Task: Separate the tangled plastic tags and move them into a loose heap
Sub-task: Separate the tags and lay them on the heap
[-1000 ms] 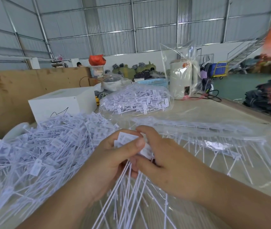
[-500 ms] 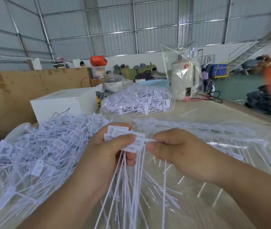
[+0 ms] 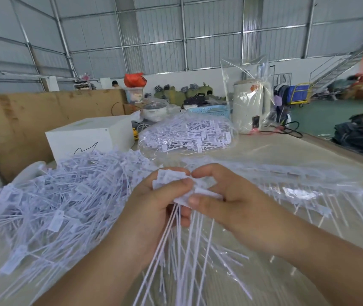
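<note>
Head view, your left hand: your left hand [image 3: 154,202] grips a bunch of plastic tags [image 3: 171,180] by their flat label ends, thumb pressed across the top, the thin tails [image 3: 176,244] fanning down toward you.
Head view, your right hand: your right hand [image 3: 227,195] pinches the same cluster from the other side, forefinger and thumb curled onto the labels, touching your left fingertips.
What just changed: half a second ago your hands stood slightly apart with one tag stretched between them; now they have closed together on the bunch again.
What that means: by my reading you have gone back in for a fresh grip on the next tag, so the peeling goes on one tag at a time and this bunch is far from spent.
Loose heap: the heap of separated tags [image 3: 61,195] lies just left of your left hand, spread wide and already large.
Unsorted stock: to the right of and beyond your right hand, more tags lie in an open clear plastic bag [image 3: 297,184]; farther ahead of both hands sits a full, closed bag of tags [image 3: 187,135].
Beyond your left hand: a white box [image 3: 92,135] stands behind the heap, against a cardboard sheet [image 3: 32,120].
Progress: my estimate is well under way, with much stock left.
Watch for: tails snagging when you pull; draw each tag out along its length.
</note>
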`<control>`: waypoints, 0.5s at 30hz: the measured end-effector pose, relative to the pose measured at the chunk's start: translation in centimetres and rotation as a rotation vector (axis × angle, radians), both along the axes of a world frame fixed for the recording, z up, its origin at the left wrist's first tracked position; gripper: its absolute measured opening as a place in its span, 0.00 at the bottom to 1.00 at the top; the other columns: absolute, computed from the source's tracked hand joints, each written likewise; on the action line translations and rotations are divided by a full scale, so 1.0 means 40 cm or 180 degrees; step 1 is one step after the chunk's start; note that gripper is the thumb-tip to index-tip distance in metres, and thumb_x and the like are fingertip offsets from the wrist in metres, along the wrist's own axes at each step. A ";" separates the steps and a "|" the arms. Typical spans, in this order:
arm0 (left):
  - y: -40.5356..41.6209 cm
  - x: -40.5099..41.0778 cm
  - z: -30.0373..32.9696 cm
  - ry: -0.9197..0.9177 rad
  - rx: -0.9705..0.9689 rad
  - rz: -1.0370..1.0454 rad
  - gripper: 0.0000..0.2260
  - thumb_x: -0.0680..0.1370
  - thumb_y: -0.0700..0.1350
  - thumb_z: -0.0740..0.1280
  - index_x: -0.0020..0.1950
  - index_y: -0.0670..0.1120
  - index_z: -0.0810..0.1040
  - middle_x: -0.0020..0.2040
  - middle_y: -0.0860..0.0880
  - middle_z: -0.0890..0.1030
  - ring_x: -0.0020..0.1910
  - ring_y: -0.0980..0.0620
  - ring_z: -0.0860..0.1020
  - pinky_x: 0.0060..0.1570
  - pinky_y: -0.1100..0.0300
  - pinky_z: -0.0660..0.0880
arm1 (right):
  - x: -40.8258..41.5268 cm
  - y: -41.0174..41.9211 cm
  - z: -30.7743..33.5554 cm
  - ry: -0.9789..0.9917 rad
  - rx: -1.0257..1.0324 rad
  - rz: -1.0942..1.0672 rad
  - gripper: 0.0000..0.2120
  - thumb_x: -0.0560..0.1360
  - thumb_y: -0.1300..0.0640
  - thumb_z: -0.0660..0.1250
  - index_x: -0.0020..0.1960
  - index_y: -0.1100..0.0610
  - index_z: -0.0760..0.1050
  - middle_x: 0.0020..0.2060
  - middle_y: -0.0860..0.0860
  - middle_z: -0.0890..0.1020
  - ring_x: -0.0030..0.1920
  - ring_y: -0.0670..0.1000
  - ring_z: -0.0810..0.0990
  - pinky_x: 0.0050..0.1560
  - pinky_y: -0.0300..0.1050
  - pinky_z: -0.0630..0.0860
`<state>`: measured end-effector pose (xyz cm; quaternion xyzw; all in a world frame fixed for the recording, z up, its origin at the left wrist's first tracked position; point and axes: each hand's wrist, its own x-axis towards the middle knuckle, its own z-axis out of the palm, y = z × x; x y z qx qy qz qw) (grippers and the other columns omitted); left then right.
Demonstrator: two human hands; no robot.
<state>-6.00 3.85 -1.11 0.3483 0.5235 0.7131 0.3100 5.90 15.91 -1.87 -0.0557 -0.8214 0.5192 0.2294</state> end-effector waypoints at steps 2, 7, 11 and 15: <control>0.000 -0.001 -0.002 0.0060 -0.0002 0.0027 0.06 0.64 0.42 0.72 0.39 0.51 0.84 0.33 0.41 0.80 0.25 0.50 0.74 0.24 0.60 0.71 | -0.002 -0.003 -0.005 -0.0020 -0.0165 -0.0060 0.15 0.76 0.51 0.70 0.61 0.52 0.72 0.27 0.38 0.77 0.25 0.38 0.73 0.26 0.28 0.66; 0.004 0.004 -0.011 0.0217 -0.0340 -0.0291 0.13 0.68 0.48 0.73 0.48 0.42 0.80 0.26 0.45 0.75 0.30 0.43 0.74 0.28 0.60 0.71 | -0.005 -0.036 -0.015 -0.0010 -0.0511 0.0354 0.10 0.81 0.53 0.64 0.54 0.60 0.74 0.34 0.50 0.82 0.25 0.49 0.73 0.24 0.41 0.71; 0.010 0.017 -0.008 -0.0062 -0.0328 -0.0305 0.18 0.71 0.56 0.67 0.49 0.42 0.81 0.29 0.40 0.77 0.28 0.42 0.77 0.30 0.56 0.75 | -0.018 -0.044 -0.030 0.0083 -0.0960 0.0131 0.05 0.80 0.56 0.65 0.47 0.57 0.75 0.31 0.54 0.80 0.24 0.50 0.73 0.22 0.40 0.70; 0.011 0.014 -0.017 0.0168 -0.0255 0.0071 0.19 0.80 0.57 0.59 0.55 0.45 0.82 0.41 0.34 0.83 0.38 0.37 0.82 0.41 0.50 0.80 | -0.021 -0.040 -0.025 0.0315 -0.1316 0.0073 0.05 0.79 0.57 0.67 0.45 0.57 0.79 0.31 0.58 0.77 0.21 0.49 0.71 0.21 0.38 0.67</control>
